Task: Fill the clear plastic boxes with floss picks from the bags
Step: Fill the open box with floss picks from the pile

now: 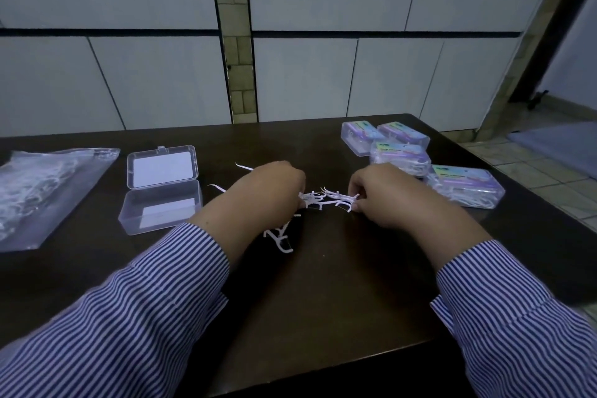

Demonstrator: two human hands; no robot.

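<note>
Both my hands, left [274, 186] and right [376, 194], pinch the picks [326, 200] between them: light, springy, snag-prone; I would grip the handles.

I take this for a room in a home, perhaps a kitchen: behind the dark wooden table [323, 284] I see white cabinet doors [106, 81] set in tan tiled masonry [237, 74], and right of the table a pale tiled floor [549, 168].

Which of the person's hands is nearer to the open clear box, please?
Left. The left hand lies just right of the open clear box; the right hand is farther right, beyond the floss picks both hands pinch.
</note>
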